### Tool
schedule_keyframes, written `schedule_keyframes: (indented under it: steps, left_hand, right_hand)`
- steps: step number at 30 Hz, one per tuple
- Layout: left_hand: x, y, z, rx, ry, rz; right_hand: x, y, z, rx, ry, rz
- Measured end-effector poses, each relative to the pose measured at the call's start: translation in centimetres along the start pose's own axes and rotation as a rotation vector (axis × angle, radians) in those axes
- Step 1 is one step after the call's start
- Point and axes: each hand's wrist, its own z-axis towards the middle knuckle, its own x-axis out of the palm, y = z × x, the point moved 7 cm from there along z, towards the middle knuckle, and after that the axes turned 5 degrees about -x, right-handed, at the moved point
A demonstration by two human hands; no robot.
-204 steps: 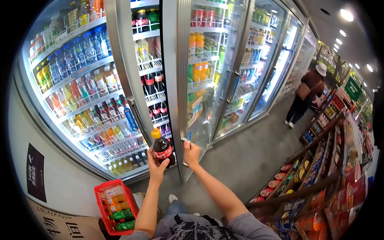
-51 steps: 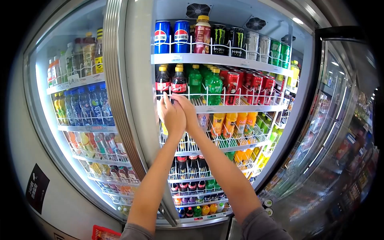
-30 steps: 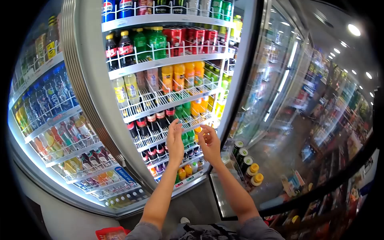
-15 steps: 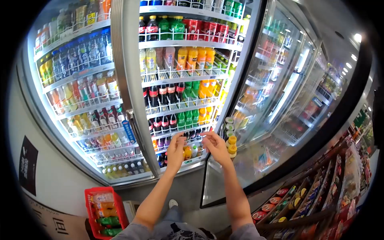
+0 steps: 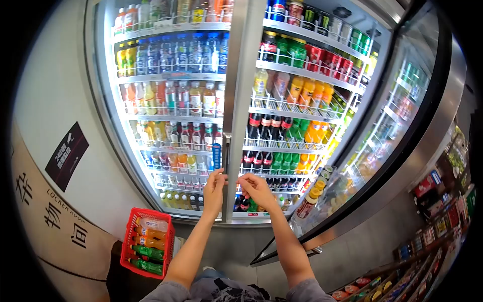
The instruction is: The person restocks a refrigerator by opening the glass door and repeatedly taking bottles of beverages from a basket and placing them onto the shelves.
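Note:
Both of my hands are raised side by side in front of an upright drinks fridge, a small gap between them. My left hand [image 5: 215,190] is before the fridge's middle frame, fingers loosely stretched, nothing seen in it. My right hand [image 5: 257,190] points inward with bent fingers held apart, holding nothing visible. Past the hands, the open right section has cola bottles [image 5: 257,161], green bottles [image 5: 283,163] and orange drink bottles [image 5: 305,163] on white wire shelves. A red basket [image 5: 170,246] at lower left holds clear, orange and green bottles [image 5: 147,251].
The fridge's glass door [image 5: 362,166] stands swung out on my right, its lower corner near my right forearm. Yellow-capped bottles [image 5: 308,202] are by its hinge side. The left fridge door [image 5: 171,118] is closed. Snack racks [image 5: 427,241] fill the lower right.
My view has turned left, so the fridge and basket appear further right. My hands stay raised and have come somewhat closer together; the right fingers are more bent.

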Motion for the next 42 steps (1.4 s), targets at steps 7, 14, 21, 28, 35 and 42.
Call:
schedule_keyframes:
  steps: [7, 14, 21, 28, 35, 42]
  left_hand:
    - [-7.1, -0.1, 2.6, -0.01, -0.151, -0.061]
    - [-10.2, -1.8, 6.5, -0.012, -0.176, -0.02]
    - [-15.1, -1.8, 9.7, 0.009, -0.232, -0.002]
    - [-20.0, -1.9, 8.3, 0.037, -0.368, 0.009]
    - [-23.7, -0.8, 5.2, 0.023, -0.593, 0.02]
    - [-23.0, 3.3, -0.7, 0.002, -0.772, 0.083]
  right_hand:
    - [5.2, -1.7, 5.2, 0.067, 0.078, 0.005]
    - [8.4, -2.9, 11.3, -0.006, 0.173, 0.068]
    - [10.8, -3.7, 16.6, -0.024, 0.218, 0.057]
    - [14.0, -4.9, 20.0, -0.042, 0.332, 0.073]
    - [20.3, -6.2, 21.3, -0.033, 0.573, 0.171]
    - [25.3, -8.1, 19.7, -0.003, 0.841, 0.195]
